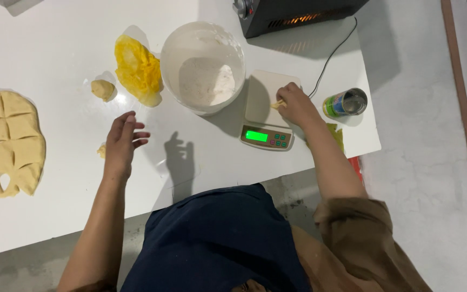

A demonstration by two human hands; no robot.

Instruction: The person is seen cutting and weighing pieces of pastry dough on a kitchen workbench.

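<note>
- Head view, nearest cam: dark blue apron (217, 238) at bottom centre, brown sleeve (363, 238) on the person's right arm, both at the front edge of the white tabletop (206, 167).
- Left hand (121, 141): flat just above the tabletop, palm down, fingers spread apart, holding nothing; its shadow falls just to the right.
- Small dough scrap (101, 150) lies just beside the left hand, on its outer side; can't tell if touching.
- Right hand (294, 105): over the pan of the kitchen scale (267, 111), fingertips pinched together on a small dough bit (278, 104) held at the pan; can't tell if the bit rests on the pan.
- Scale: white, green lit display at its near end, sits right of the flour bucket (204, 65), close to it.
- Bucket: white, round, open, flour inside, middle of tabletop.
- Yellow plastic bag (138, 69): crumpled, just left of bucket, touching or nearly so.
- Dough ball (102, 89): small, left of the bag, apart from it.
- Rolled dough sheet (6, 140): far left, scored into squares, well apart from left hand.
- Tin can (345, 103): on its side, open end toward the right, near the right edge, just past the right hand.
- Black oven (298, 13) at far edge, glowing orange inside; black cable (331, 59) runs from it toward the scale.
</note>
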